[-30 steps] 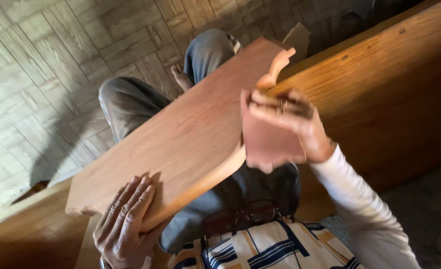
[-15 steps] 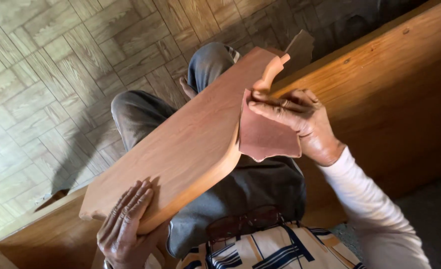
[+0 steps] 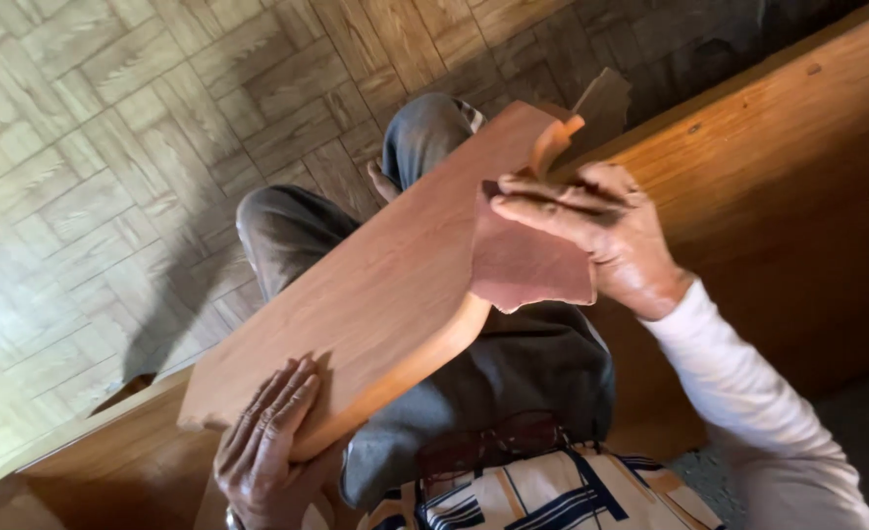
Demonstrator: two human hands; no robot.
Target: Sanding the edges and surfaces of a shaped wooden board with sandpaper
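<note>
Left hand (image 3: 265,444) lying flat with fingers spread and pointing away, palm pressing down, right hand (image 3: 606,236) raised higher, fingers curling together in a pinch, white-sleeved right forearm stretching back toward the body

Looks like a home carpentry spot, not a fitted shop. Parquet-pattern floor (image 3: 110,147), person seated low with bare feet, shaped wooden board (image 3: 375,285) across the lap, reddish sandpaper sheet (image 3: 527,265) on its edge. Big unfinished wooden panel (image 3: 778,196) alongside, another plank (image 3: 110,461) at lower left. No bench or machines visible.
</note>
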